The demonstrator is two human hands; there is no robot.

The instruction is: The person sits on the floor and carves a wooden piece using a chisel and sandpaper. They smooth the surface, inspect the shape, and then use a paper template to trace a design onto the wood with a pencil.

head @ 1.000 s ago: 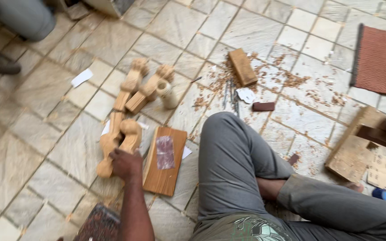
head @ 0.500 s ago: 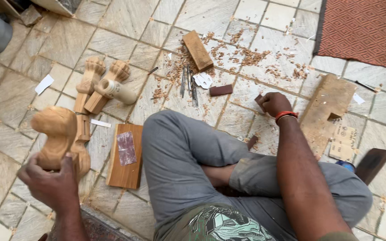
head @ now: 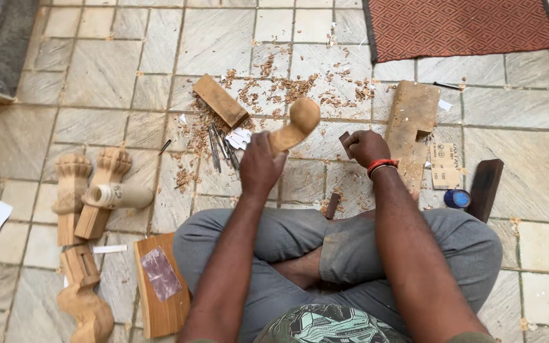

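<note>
I sit cross-legged on a stone-tiled floor. My left hand (head: 260, 166) grips a carved wooden piece with a rounded knob end (head: 295, 123), held up in front of me above my knees. My right hand (head: 365, 147), with a red band at the wrist, is closed on a small dark brown piece (head: 345, 141), just right of the carved piece. A bundle of thin metal carving tools (head: 219, 145) lies on the floor just left of my left hand, among wood shavings (head: 290, 89).
Several carved wooden legs (head: 88, 190) lie at the left, and a board with sandpaper (head: 160, 282) lies by my left knee. A wooden block (head: 220, 100), a notched plank (head: 410, 127), a dark strip (head: 484, 188), a blue cap (head: 457, 199) and a red mat (head: 459, 25) lie ahead.
My left hand has lifted the carved piece from the pile at the left and brought it to the centre. My right hand has drawn in from the right to meet it.
</note>
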